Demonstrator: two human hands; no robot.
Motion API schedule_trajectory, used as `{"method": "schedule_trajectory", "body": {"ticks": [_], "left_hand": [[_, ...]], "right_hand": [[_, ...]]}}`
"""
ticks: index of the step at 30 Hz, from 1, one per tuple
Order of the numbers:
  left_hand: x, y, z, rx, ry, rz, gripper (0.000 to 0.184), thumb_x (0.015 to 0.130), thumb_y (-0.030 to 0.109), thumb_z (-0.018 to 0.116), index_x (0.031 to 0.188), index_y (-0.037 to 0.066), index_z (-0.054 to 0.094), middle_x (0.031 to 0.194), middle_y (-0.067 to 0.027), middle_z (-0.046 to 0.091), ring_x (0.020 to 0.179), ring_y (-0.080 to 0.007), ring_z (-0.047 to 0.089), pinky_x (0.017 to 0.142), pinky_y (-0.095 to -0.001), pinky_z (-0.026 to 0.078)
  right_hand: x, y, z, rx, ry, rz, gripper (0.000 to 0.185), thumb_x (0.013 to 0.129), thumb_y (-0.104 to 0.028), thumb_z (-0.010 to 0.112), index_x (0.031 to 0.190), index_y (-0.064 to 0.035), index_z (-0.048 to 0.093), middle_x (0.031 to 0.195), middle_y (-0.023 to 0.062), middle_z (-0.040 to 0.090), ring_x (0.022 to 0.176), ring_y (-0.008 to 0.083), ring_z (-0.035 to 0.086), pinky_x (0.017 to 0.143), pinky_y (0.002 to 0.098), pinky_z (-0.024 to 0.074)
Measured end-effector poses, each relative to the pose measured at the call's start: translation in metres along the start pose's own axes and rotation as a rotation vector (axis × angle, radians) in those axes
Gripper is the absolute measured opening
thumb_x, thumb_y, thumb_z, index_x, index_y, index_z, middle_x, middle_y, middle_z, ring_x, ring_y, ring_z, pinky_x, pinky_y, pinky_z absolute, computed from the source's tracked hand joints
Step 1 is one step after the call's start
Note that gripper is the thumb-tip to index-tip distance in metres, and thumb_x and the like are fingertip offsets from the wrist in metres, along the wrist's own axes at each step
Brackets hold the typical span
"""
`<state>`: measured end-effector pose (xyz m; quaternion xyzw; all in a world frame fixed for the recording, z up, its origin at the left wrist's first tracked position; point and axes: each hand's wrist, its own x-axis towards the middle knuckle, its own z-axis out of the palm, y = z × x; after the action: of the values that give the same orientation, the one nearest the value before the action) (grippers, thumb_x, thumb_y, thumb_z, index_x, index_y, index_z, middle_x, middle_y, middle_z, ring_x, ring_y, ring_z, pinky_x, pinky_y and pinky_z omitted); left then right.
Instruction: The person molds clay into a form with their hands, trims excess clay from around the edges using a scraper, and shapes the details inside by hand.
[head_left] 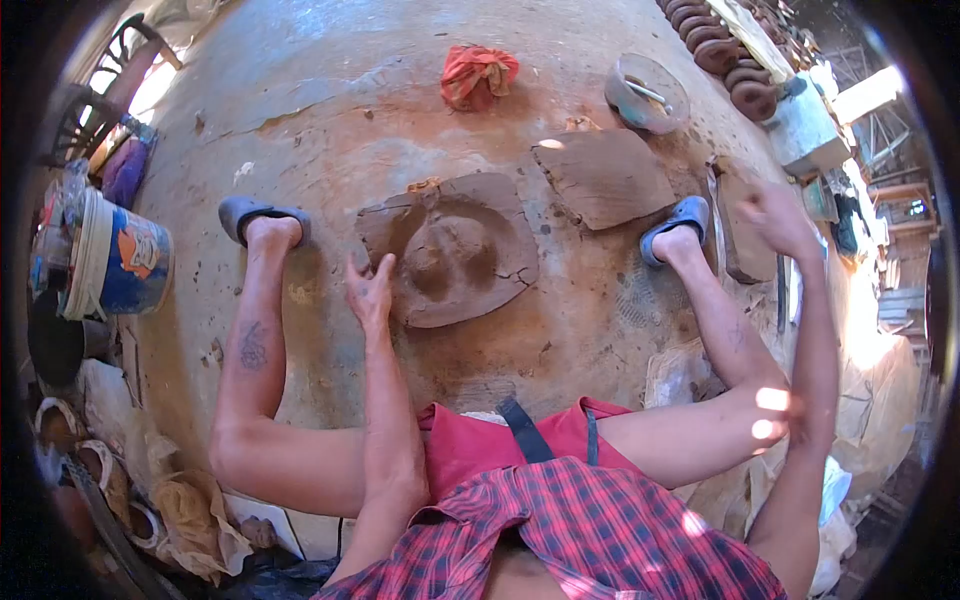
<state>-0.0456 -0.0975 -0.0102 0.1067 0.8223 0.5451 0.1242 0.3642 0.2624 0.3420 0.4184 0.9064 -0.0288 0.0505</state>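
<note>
Between my feet lies a thick brown clay slab (pixel 465 300) with a rounded hollow and raised lumps pressed into its middle. Its right edge is cracked. My left hand (pixel 370 290) is at the slab's left edge, thumb and fingers apart; whether it touches the clay I cannot tell. My right hand (pixel 778 215) is raised on the right, smeared by motion, so its fingers cannot be made out. Below or beside it is a long clay block (pixel 745 235). A second, flatter clay slab (pixel 605 180) lies near my right foot.
A round basin (pixel 648 95) with a pale stick in it and a red cloth bundle (pixel 478 78) are farther ahead. Left stands a paint bucket (pixel 135 260). Coiled brown rolls (pixel 710 45) and a grey-blue box (pixel 805 125) line the right side. My feet wear blue clogs (pixel 240 215).
</note>
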Motion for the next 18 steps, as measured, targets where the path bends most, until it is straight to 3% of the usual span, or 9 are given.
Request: {"method": "schedule_trajectory", "body": {"ticks": [2,3,5,6,11,13,15,17,18], "left_hand": [[0.003,0.023,0.001,0.144,0.254,0.113,0.078,0.082,0.034,0.087,0.147,0.004,0.057,0.125,-0.0196,0.073,0.113,-0.0346,0.07,0.098,-0.0432,0.054],[0.012,0.034,0.002,0.151,0.229,0.127,0.078,0.082,0.034,0.087,0.147,0.004,0.057,0.125,-0.0196,0.073,0.113,-0.0346,0.07,0.098,-0.0432,0.054],[0.03,0.065,0.009,0.349,0.264,0.43,0.066,0.083,0.033,0.086,0.138,0.003,0.065,0.126,-0.021,0.072,0.115,-0.0367,0.069,0.1,-0.0453,0.053],[0.04,0.072,0.02,0.337,0.223,0.453,0.066,0.083,0.033,0.086,0.138,0.003,0.065,0.126,-0.021,0.072,0.115,-0.0367,0.069,0.1,-0.0453,0.053],[0.106,0.083,0.051,0.636,-0.288,0.551,0.056,0.086,0.035,0.081,0.134,0.008,0.071,0.13,-0.0237,0.07,0.121,-0.0405,0.066,0.106,-0.0437,0.051],[0.133,0.082,0.052,0.768,-0.393,0.552,0.056,0.089,0.036,0.079,0.137,0.008,0.069,0.132,-0.0227,0.07,0.124,-0.0369,0.066,0.107,-0.0422,0.051],[0.159,0.081,0.045,0.906,-0.512,0.539,0.057,0.092,0.036,0.076,0.14,0.008,0.067,0.134,-0.0216,0.07,0.126,-0.0333,0.066,0.107,-0.0407,0.051],[0.182,0.079,0.036,0.693,-0.782,0.144,0.062,0.09,0.035,0.077,0.143,0.004,0.064,0.129,-0.0221,0.072,0.118,-0.0286,0.07,0.1,-0.0377,0.054],[0.194,0.073,0.03,0.778,-0.843,0.189,0.067,0.093,0.036,0.076,0.147,0.002,0.059,0.13,-0.0198,0.073,0.116,-0.0234,0.07,0.096,-0.0359,0.055]], "right_hand": [[-0.034,0.098,-0.018,0.054,0.129,0.138,0.068,0.091,-0.015,0.067,0.157,-0.0148,0.048,0.083,0.016,0.068,0.073,0.0259,0.067,0.075,0.0393,0.0555],[-0.056,0.13,-0.021,0.03,0.197,0.17,0.066,0.094,-0.015,0.067,0.157,-0.0154,0.049,0.073,0.0106,0.06,0.067,0.0196,0.061,0.069,0.0368,0.0538],[-0.103,0.182,0.001,0.322,0.28,0.425,0.064,0.096,-0.016,0.067,0.157,-0.0132,0.049,0.07,0.008,0.06,0.067,0.0143,0.061,0.066,0.035,0.0526],[-0.128,0.193,0.019,0.298,0.264,0.499,0.065,0.095,-0.015,0.068,0.158,-0.0123,0.048,0.07,0.0075,0.06,0.068,0.0136,0.061,0.066,0.0345,0.0523],[-0.204,0.183,0.146,0.318,0.215,0.566,0.058,0.093,-0.01,0.07,0.149,-0.008,0.059,0.079,0.0106,0.068,0.074,0.0186,0.065,0.073,0.0371,0.0544],[-0.217,0.174,0.166,0.434,0.198,0.665,0.052,0.091,-0.01,0.072,0.142,-0.0065,0.065,0.086,0.0122,0.072,0.077,0.0212,0.067,0.078,0.0381,0.0552],[-0.219,0.18,0.158,0.46,0.176,0.691,0.048,0.094,-0.012,0.071,0.141,-0.006,0.067,0.092,0.0123,0.074,0.08,0.0205,0.068,0.079,0.039,0.0556],[-0.21,0.161,0.102,0.351,0.355,0.659,0.045,0.099,-0.015,0.067,0.143,-0.0063,0.065,0.094,0.0108,0.074,0.083,0.0171,0.068,0.081,0.0366,0.0549],[-0.205,0.139,0.068,0.292,0.435,0.697,0.043,0.101,-0.016,0.065,0.143,-0.0059,0.064,0.095,0.0103,0.074,0.085,0.0156,0.067,0.082,0.0349,0.0543]]}}
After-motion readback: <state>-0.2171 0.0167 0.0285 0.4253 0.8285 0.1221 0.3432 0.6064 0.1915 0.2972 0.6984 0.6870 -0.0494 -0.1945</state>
